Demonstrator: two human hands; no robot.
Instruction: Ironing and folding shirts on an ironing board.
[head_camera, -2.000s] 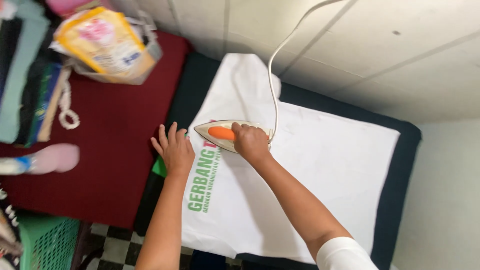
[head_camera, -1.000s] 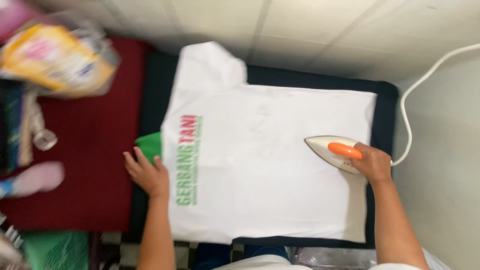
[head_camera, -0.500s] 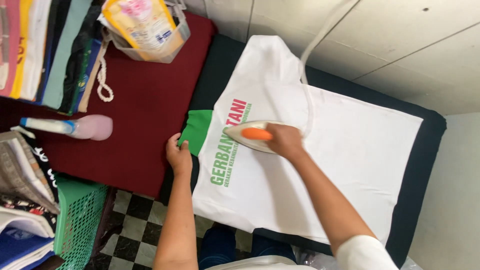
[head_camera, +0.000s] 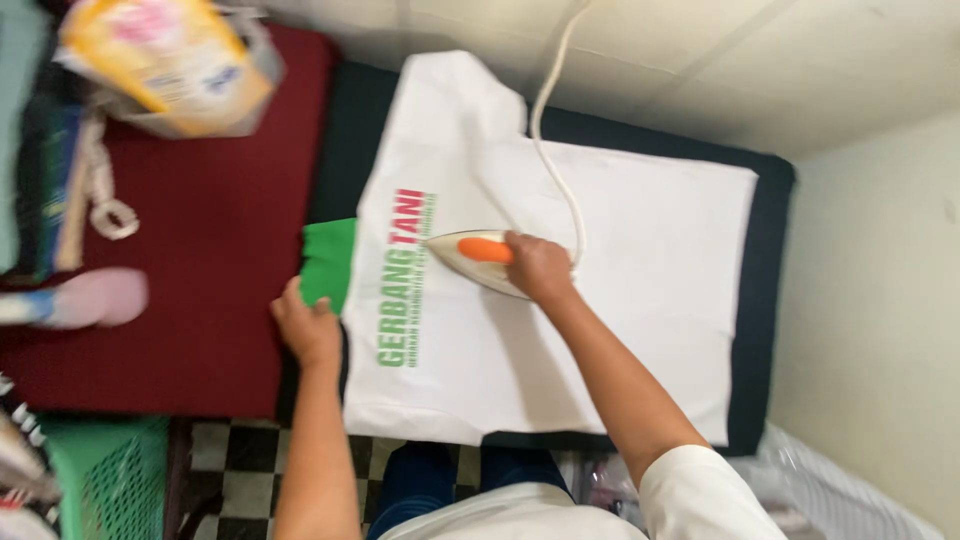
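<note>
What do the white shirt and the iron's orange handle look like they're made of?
The white shirt looks like soft, matte woven or knit cloth: it lies flat with faint creases. The iron's orange handle looks like smooth moulded plastic, gripped by the right hand.

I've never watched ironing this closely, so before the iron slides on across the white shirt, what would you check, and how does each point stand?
1. Right hand grips iron by its orange handle: ok.
2. Left hand pins the white shirt at its edge, clear of the iron: ok.
3. Cord lies across the shirt behind the iron: not ok.
4. Cloth ahead lies flat: ok.
5. Iron's heat: cannot tell.
</note>
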